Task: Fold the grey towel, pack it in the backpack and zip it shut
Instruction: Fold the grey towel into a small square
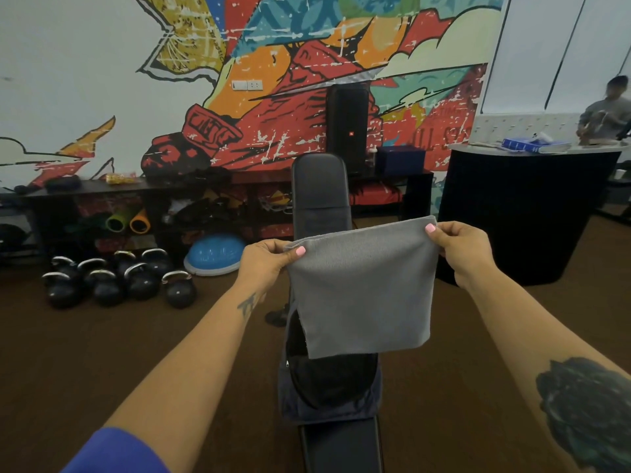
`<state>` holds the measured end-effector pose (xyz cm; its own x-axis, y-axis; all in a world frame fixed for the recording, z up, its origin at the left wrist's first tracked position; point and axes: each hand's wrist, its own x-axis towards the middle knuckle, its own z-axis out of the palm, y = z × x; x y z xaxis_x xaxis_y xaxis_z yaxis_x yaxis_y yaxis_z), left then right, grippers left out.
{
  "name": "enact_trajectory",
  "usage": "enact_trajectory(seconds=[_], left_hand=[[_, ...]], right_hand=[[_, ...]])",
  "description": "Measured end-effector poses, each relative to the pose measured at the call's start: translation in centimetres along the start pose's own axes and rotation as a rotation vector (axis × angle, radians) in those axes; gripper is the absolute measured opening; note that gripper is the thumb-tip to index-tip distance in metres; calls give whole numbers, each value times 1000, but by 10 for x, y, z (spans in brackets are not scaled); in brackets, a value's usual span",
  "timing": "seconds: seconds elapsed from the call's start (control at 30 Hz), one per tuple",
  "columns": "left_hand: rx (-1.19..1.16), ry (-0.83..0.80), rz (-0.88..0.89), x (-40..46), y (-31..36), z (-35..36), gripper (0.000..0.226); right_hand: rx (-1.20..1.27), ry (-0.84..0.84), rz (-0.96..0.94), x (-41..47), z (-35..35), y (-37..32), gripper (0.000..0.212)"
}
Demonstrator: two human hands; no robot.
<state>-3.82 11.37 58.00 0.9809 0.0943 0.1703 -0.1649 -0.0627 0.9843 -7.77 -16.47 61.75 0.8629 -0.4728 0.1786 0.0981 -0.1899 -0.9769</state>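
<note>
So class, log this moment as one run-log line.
stage: folding | grey towel: held up, top corners pinched | left hand | right hand | backpack: open, on bench

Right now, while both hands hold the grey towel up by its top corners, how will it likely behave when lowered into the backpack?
The grey towel probably stays floppy: it hangs limp between the left hand and right hand. It seems light, since pinches carry it. It may bunch at the open backpack.

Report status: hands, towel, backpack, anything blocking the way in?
Left hand and right hand pinch grey towel by its top corners, hanging folded. Backpack unzipped on bench below. Nothing blocking opening.
</note>
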Motion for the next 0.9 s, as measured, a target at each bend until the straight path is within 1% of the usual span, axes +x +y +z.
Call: enact_trajectory(seconds=[0.1, 0.2, 0.3, 0.37, 0.5, 0.53, 0.57, 0.6, 0.67, 0.73, 0.8, 0.9], left_hand=[[-4, 11, 17, 0, 3, 0, 7], [-25, 18, 17, 1, 5, -1, 2], [-62, -2, 16, 4, 7, -1, 8], [-54, -13, 25, 5, 8, -2, 12], [-38, 17, 35, 7, 11, -2, 14], [-51, 5, 23, 6, 13, -3, 15], [-93, -42, 4, 6, 15, -6, 16], [-161, -120, -15, 5, 17, -10, 17], [-282, -252, -27, 4, 23, -18, 21], [-262, -265, -6, 5, 27, -23, 22], [-154, -193, 19, 7, 29, -22, 20], [63, -58, 21, 13, 27, -17, 17]], right_hand=[[-8, -16, -13, -1, 0, 1, 15], [-17, -9, -19, 0, 1, 2, 14], [-32, 3, -30, -1, 4, 2, 17], [-46, -31, -38, -1, 3, 2, 16], [-42, -100, -51, 0, 1, 4, 13], [-32, -124, -56, 0, 0, 3, 12], [15, -168, -52, -1, -1, 2, 8], [97, -233, -38, -3, -3, 0, 5], [247, -357, -19, -4, -8, -5, 9], [263, -408, -26, -4, -12, -8, 13], [204, -366, -37, -5, -10, -9, 12], [43, -201, -39, -2, 0, -4, 15]])
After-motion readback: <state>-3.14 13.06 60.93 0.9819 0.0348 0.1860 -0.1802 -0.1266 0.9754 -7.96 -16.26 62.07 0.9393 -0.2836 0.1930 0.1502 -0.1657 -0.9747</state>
